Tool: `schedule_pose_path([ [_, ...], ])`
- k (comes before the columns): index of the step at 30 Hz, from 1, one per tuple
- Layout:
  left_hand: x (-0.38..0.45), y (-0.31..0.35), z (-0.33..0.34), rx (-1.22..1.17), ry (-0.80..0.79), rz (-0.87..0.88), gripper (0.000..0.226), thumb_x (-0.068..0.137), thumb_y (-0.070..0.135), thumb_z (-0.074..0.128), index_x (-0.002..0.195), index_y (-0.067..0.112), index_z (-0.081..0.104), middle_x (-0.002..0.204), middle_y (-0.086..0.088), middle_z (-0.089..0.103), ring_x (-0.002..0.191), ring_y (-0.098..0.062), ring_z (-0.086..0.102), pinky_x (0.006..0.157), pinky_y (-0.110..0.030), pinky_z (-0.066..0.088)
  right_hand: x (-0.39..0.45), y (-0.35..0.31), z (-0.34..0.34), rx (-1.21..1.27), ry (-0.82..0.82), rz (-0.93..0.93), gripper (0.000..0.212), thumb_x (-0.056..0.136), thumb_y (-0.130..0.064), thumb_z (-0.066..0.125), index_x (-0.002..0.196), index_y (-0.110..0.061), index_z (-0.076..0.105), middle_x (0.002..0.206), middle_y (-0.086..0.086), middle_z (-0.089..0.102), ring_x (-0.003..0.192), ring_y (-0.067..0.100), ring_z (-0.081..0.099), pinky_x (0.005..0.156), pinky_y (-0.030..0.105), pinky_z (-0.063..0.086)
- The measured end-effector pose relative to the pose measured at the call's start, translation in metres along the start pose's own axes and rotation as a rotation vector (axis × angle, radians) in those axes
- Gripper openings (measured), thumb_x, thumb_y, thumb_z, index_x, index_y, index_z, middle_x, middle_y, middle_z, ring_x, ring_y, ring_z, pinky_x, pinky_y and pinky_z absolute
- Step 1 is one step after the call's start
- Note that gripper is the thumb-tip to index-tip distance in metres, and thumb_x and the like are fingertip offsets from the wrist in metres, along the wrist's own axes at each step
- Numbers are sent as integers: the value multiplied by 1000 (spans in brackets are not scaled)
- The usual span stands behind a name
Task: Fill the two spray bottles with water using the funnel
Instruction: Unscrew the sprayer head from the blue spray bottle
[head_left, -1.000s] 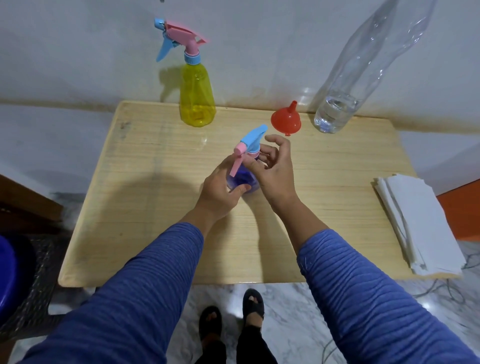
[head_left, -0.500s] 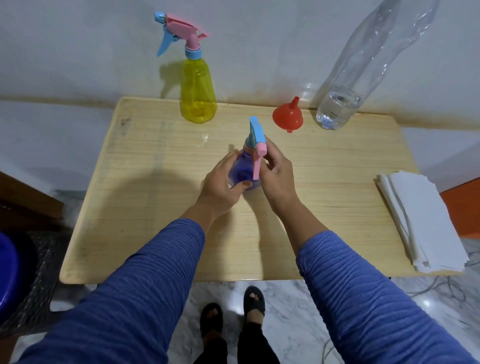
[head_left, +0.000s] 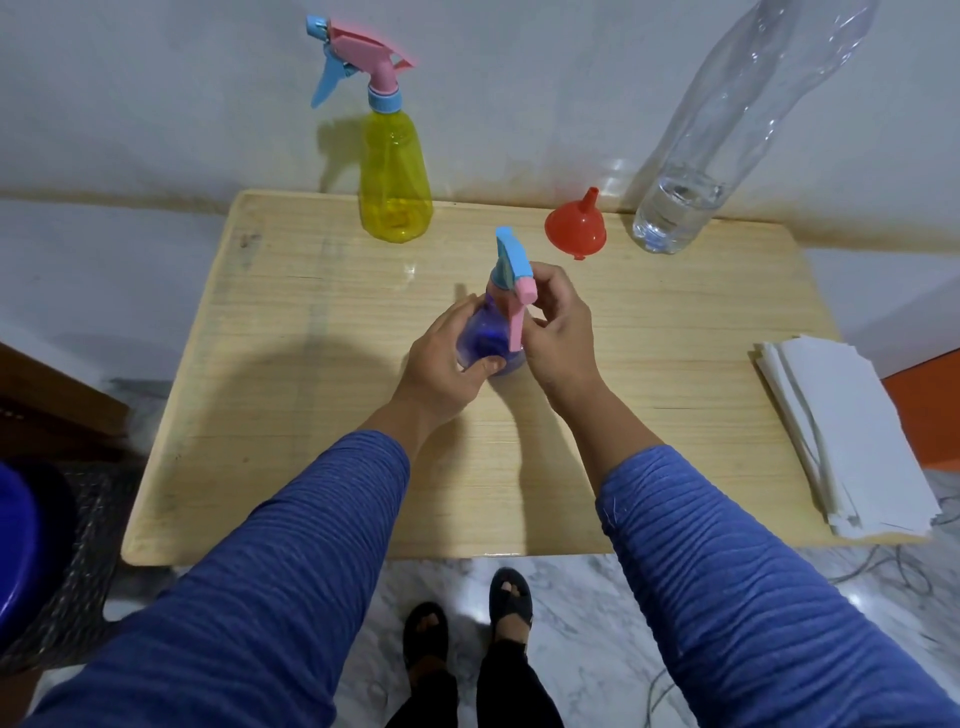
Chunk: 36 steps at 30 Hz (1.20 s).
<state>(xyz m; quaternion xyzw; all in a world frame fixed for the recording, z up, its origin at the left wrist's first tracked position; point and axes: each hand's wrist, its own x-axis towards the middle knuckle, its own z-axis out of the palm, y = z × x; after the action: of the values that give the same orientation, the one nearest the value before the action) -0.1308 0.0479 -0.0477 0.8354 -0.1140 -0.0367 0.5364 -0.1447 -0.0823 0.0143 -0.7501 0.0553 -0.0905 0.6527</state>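
— How would that blue spray bottle (head_left: 488, 338) have handled?

— Light, I judged: thin, clear plastic with no water showing inside, smooth enough to slip and soft enough to dent under a hard squeeze. It stood near the middle of the worktop (head_left: 291, 374). The body was the place to steady it, the collar under the trigger head (head_left: 514, 270) the place to twist.

— And the hands?

— The left hand (head_left: 447, 358) was curled round the body, thumb across the front, grasping it. The right hand (head_left: 558, 332) was pinched on the neck just beneath the head, fingers half closed.

— The other things?

— The yellow spray bottle (head_left: 396, 182), capped, stood at the back edge; the red funnel (head_left: 575, 228) sat mouth-down beside the clear water bottle (head_left: 680, 202), all untouched.
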Motion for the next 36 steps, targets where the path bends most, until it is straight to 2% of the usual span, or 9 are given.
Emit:
schedule_pose_path([
  [4,1,-1,-1,-8,2,4,74,70,30,71,138,19,44,136,3,53,125,-12,50,106,-36,41,-3,0,-6,10,-81,13,42,87,-3,62,127,-12,53,115,3,64,107,7,61,90,26,52],
  [6,2,-2,-1,-13,-8,1,72,70,30,70,136,20,46,134,4,54,123,-13,51,104,-38,42,-1,0,-3,-11,-57,25,47,80,-6,71,120,-21,51,111,4,66,107,15,62,91,35,53],
  [9,2,-1,-1,6,-12,-2,75,70,34,70,138,19,44,135,3,53,124,-13,51,105,-36,42,4,2,-3,-36,-49,-13,31,81,-6,69,110,-10,59,106,6,67,103,23,62,90,51,51],
  [11,1,0,-2,7,-7,2,75,70,32,70,139,19,44,134,3,54,124,-12,50,105,-35,42,3,4,-5,-13,-89,8,34,87,-7,62,121,-7,59,114,7,66,108,20,62,94,45,51],
  [15,0,3,-2,-8,-4,6,70,70,29,69,135,21,46,129,6,57,118,-10,54,101,-34,45,4,0,-5,-2,-145,44,52,85,-6,63,132,-25,47,120,6,63,114,13,59,94,31,52],
  [20,-1,4,-3,-13,-8,-12,69,70,28,70,134,21,47,126,7,58,115,-9,55,100,-32,46,9,-1,-4,-26,-137,29,38,88,1,57,126,-4,56,118,6,64,111,19,59,96,39,51],
  [27,-1,5,-3,-1,-3,-26,69,70,28,71,134,21,46,127,5,56,116,-13,55,102,-35,44,27,-31,8,64,71,-35,28,71,-15,80,88,-21,58,93,7,69,91,19,66,83,38,54],
  [30,-2,6,-3,-8,1,-29,71,69,27,70,135,20,46,131,5,55,120,-12,53,104,-36,42,39,-48,16,74,126,-66,28,70,-15,81,84,-22,57,82,1,69,77,11,65,70,22,52],
  [36,-3,12,-4,0,-12,-33,66,69,27,69,132,23,48,124,10,58,116,-10,54,102,-35,43,61,-81,27,46,146,-127,27,69,-22,82,83,-20,59,80,-4,68,74,5,64,73,24,52],
])
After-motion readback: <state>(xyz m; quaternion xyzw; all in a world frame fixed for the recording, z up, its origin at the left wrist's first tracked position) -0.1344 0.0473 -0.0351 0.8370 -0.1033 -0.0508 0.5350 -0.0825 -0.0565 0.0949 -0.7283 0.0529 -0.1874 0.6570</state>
